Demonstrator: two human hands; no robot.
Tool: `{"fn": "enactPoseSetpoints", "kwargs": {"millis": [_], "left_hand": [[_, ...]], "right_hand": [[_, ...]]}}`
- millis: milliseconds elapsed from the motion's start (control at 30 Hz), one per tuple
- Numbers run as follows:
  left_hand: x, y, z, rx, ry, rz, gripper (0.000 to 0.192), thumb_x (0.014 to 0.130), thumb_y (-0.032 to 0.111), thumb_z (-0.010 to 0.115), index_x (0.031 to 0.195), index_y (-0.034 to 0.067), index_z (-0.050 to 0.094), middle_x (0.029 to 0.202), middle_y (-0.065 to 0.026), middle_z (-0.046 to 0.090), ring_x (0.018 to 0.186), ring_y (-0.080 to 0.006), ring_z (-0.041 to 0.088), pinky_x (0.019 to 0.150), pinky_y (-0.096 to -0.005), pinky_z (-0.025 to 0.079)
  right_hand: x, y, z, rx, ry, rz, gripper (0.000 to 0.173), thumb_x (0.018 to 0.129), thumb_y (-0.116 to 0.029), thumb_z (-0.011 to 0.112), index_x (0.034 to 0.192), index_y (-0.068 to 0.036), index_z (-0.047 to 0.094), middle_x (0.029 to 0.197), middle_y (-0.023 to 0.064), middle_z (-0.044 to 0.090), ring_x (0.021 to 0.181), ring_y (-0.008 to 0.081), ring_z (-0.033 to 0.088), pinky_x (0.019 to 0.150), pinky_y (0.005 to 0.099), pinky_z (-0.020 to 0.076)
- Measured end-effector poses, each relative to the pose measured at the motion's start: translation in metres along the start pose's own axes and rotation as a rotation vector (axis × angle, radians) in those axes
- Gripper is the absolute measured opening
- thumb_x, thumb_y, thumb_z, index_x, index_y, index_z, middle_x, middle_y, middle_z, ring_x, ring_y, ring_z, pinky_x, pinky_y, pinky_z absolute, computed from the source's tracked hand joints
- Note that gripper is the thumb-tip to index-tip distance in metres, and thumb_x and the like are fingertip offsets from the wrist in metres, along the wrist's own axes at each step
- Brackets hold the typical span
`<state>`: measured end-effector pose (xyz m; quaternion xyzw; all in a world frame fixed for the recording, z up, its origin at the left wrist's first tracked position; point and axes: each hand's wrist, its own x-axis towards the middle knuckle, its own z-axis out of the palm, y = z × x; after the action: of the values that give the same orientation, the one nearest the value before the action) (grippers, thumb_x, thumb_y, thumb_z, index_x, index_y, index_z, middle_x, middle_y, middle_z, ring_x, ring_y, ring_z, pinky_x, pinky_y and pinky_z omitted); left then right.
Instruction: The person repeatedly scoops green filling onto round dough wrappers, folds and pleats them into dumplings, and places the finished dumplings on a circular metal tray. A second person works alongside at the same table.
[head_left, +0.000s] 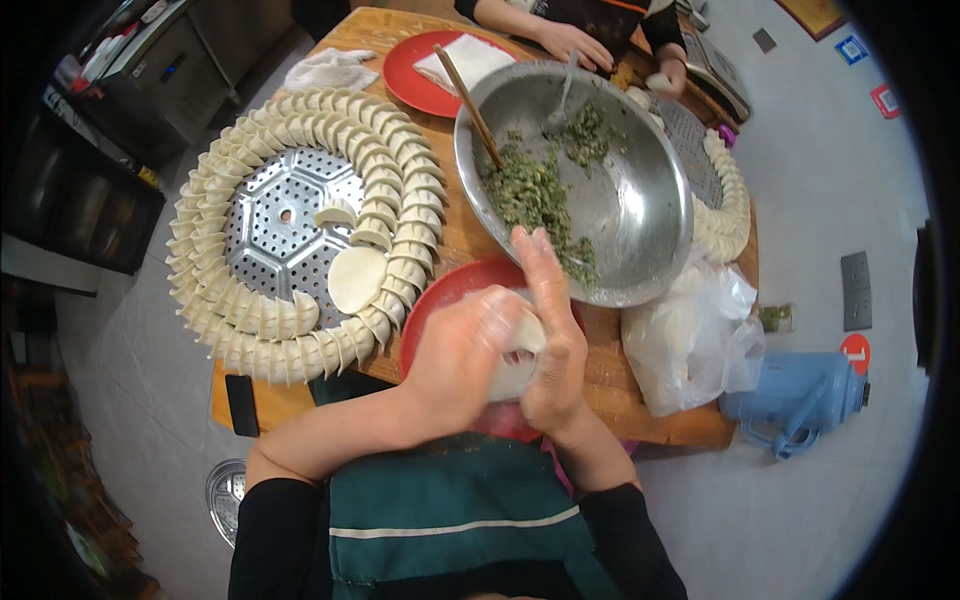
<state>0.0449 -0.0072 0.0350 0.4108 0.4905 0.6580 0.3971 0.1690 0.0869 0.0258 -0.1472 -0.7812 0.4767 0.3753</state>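
Over a red plate (427, 322), my left hand (461, 360) and my right hand (556, 337) are pressed around a piece of pale dough (531, 334); motion blur hides part of the fingers. More white dough or wrapper (511, 379) lies beneath them. Just beyond is a large steel bowl (637, 202) of chopped green filling (529, 187), with a wooden chopstick (469, 105) and a metal spoon (566, 90) in it. On the left, rings of folded dumplings (420, 202) line a perforated steamer tray (289, 187), where a round flat wrapper (358, 280) also rests.
Across the table, another person's hands (576, 45) work near a second perforated tray (686, 142) with dumplings. A plastic bag (686, 337) and a blue thermos (795, 394) stand right. A phone (241, 405) lies at left, a white cloth (330, 71) and a red plate (401, 71) behind.
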Motion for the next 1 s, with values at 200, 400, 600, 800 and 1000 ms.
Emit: {"fn": "enactPoseSetpoints", "kwargs": {"millis": [200, 400, 600, 800, 1000], "left_hand": [[0.0, -0.015, -0.007, -0.16, 0.066, -0.203, 0.036, 0.099, 0.003, 0.069, 0.132, 0.004, 0.055, 0.118, -0.0065, 0.065, 0.106, -0.0153, 0.065, 0.093, -0.0318, 0.055], [0.006, -0.02, -0.015, -0.354, 0.065, -0.259, 0.032, 0.095, -0.005, 0.068, 0.125, 0.001, 0.058, 0.121, -0.0044, 0.061, 0.114, -0.0126, 0.059, 0.102, -0.0291, 0.049], [-0.003, -0.026, -0.02, -0.448, -0.071, -0.291, 0.044, 0.093, -0.01, 0.059, 0.136, 0.001, 0.056, 0.127, -0.0048, 0.061, 0.12, -0.0129, 0.06, 0.104, -0.03, 0.05], [0.003, -0.028, -0.027, -0.518, -0.233, -0.469, 0.044, 0.097, -0.005, 0.058, 0.141, 0.001, 0.053, 0.133, -0.007, 0.062, 0.126, -0.0159, 0.058, 0.108, -0.0325, 0.048], [0.005, -0.034, -0.021, -0.297, -0.093, -0.241, 0.045, 0.097, -0.003, 0.067, 0.139, 0.0, 0.053, 0.133, -0.0082, 0.062, 0.124, -0.0162, 0.06, 0.108, -0.033, 0.049]], "right_hand": [[0.0, 0.015, -0.003, -0.073, 0.072, 0.111, 0.034, 0.094, -0.004, 0.073, 0.127, 0.0, 0.074, 0.132, 0.0175, 0.072, 0.138, 0.0375, 0.055, 0.116, 0.0477, 0.0419], [0.003, 0.017, -0.002, 0.1, 0.067, 0.145, 0.031, 0.088, 0.0, 0.078, 0.119, -0.004, 0.077, 0.136, 0.0164, 0.07, 0.143, 0.0358, 0.049, 0.12, 0.0479, 0.0363], [0.007, 0.02, 0.001, -0.02, 0.022, -0.071, 0.02, 0.083, 0.001, 0.082, 0.1, -0.007, 0.077, 0.126, 0.0136, 0.075, 0.142, 0.0383, 0.049, 0.118, 0.0503, 0.0385], [0.008, 0.012, -0.009, -0.296, -0.051, -0.202, 0.021, 0.087, 0.001, 0.077, 0.108, -0.002, 0.078, 0.122, 0.0139, 0.076, 0.133, 0.0405, 0.057, 0.113, 0.0472, 0.0463], [0.014, 0.01, -0.014, -0.066, -0.108, -0.091, 0.027, 0.088, 0.001, 0.074, 0.115, -0.001, 0.079, 0.132, 0.0165, 0.073, 0.136, 0.0376, 0.056, 0.116, 0.0475, 0.0427]]}}
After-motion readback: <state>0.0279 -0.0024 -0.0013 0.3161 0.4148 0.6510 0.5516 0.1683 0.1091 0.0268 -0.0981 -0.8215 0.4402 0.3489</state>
